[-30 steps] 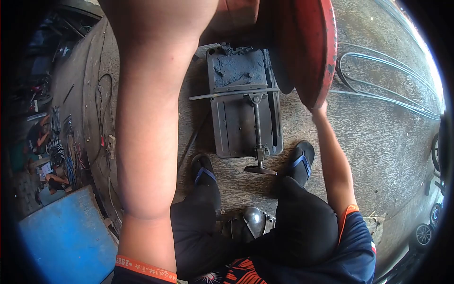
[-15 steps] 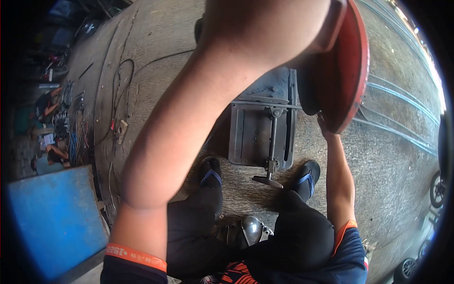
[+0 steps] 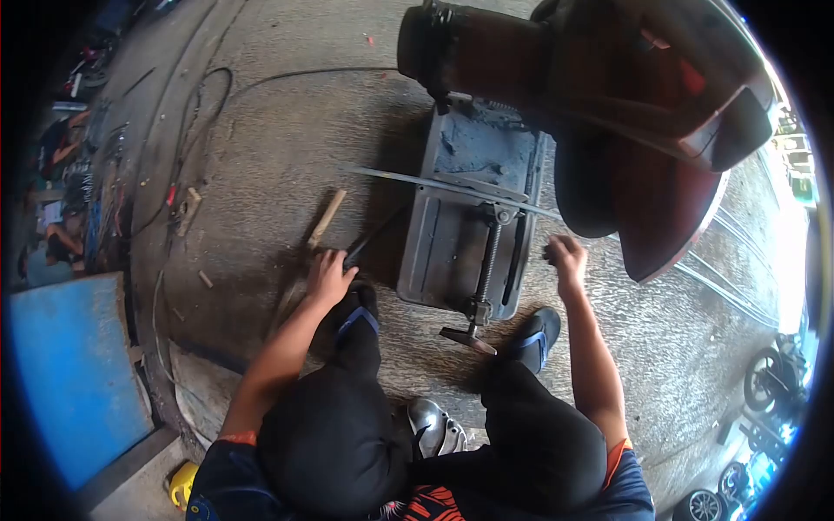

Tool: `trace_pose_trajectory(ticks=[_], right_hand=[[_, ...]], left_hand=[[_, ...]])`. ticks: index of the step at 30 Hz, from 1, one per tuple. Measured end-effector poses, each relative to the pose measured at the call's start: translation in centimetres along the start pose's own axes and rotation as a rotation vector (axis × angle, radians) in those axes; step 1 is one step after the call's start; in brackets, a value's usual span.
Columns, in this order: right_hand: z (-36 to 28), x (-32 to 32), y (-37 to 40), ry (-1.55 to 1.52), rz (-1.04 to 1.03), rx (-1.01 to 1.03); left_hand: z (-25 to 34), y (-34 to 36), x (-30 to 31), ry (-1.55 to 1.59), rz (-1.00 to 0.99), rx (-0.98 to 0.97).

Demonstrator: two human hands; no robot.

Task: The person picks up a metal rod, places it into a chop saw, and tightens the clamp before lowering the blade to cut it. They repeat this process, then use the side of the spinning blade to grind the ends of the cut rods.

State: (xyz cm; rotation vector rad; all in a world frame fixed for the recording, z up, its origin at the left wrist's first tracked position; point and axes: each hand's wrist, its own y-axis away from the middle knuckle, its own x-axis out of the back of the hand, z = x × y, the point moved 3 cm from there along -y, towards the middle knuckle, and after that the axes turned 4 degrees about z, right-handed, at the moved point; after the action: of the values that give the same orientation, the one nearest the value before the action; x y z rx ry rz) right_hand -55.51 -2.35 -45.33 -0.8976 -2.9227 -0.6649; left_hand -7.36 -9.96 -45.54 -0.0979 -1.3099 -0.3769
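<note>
On the floor [image 3: 287, 148] at left, a stick [image 3: 326, 217] lies just beyond the left hand [image 3: 328, 276], whose fingers curl down at the near end of a dark bar [image 3: 375, 236]; whether they grip it cannot be told. The saw base [image 3: 443, 252] sits midway, a thin rod [image 3: 408, 178] across it. Beside it the right hand [image 3: 565, 260], a loose fist, hangs under the red guard [image 3: 669, 226].

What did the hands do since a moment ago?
The left hand came down from the saw to the floor, beside a wooden stick. The right hand let go of the red guard and is curled. The rod stays in the vise.
</note>
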Motion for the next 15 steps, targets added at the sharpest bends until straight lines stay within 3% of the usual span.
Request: trace_pose_trajectory(ticks=[2, 8, 11, 15], right_hand=[[-2.1, -2.7, 2.2, 0.064, -0.206, 0.128], [-4.8, -7.6, 5.0, 0.219, -0.375, 0.152], [-4.1, -7.8, 5.8, 0.234, -0.492, 0.174], [-3.0, -7.0, 6.5, 0.264, -0.483, 0.068]], left_hand=[[-0.5, 0.2, -0.6, -0.007, -0.030, 0.013], [-0.7, 0.8, 0.0, -0.037, -0.046, -0.063], [0.5, 1.6, 2.7, 0.105, -0.056, -0.078], [3.5, 0.9, 4.6, 0.198, 0.016, -0.179]])
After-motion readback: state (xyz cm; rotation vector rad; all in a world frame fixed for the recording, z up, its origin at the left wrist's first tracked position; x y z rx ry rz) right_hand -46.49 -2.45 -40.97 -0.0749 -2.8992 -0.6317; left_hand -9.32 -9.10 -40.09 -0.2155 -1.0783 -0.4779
